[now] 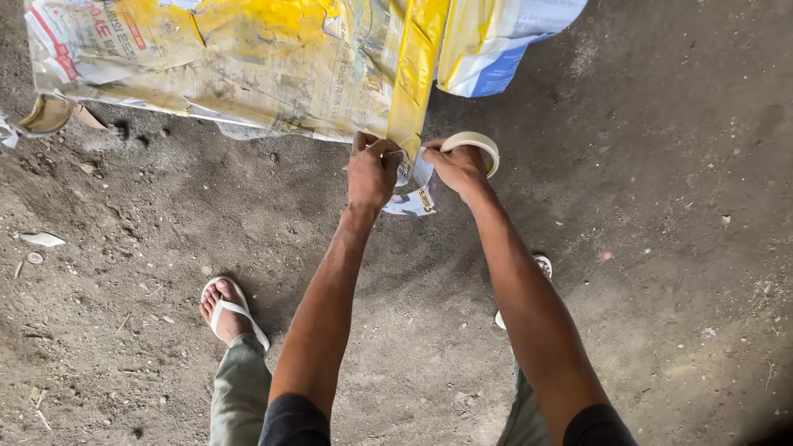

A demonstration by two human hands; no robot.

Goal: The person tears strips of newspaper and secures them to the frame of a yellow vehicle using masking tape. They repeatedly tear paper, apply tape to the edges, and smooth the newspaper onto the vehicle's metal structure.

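Note:
A sheet of newspaper [273,74] smeared with yellow paint lies on the dirt floor at the top of the head view. A yellow strip of tape [413,74] runs down over it to its near edge. My left hand [372,169] pinches the lower end of that strip at the paper's edge. My right hand [458,168] grips a roll of pale masking tape [477,144], held just right of the strip. A scrap of printed paper [415,198] hangs between the two hands.
The ground is grey dirt [661,248] with small stones and debris. My feet in white flip-flops [235,314] stand below the hands. A white and blue sheet [496,49] lies at top right. A torn tape scrap [45,116] sits at far left.

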